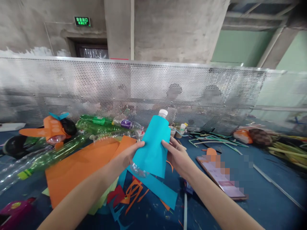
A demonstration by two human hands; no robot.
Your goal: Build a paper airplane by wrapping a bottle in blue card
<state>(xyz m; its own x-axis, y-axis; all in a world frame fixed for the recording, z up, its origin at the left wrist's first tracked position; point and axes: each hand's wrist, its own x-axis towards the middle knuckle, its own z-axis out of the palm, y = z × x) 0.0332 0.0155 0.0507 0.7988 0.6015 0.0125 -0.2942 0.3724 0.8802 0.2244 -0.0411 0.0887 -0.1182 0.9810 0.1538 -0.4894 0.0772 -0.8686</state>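
A clear plastic bottle [163,112] with a white cap is held tilted above the table, with a sheet of blue paper [153,143] wrapped around its body. The clear bottom of the bottle shows below the paper at the left. My left hand [130,154] grips the lower left side, thumb on the paper. On the right side my right hand [176,153] holds the paper against the bottle, its thumb on the front and its other fingers partly behind. Under the bottle lie a blue paper strip [160,191] and orange paper scraps [133,191].
Orange sheets [79,166] and green bottles [62,153] lie at the left, near an orange paper-covered bottle model [51,130]. A phone [223,182] and thin strips [216,139] are at the right. A perforated metal screen [148,83] spans the table's back.
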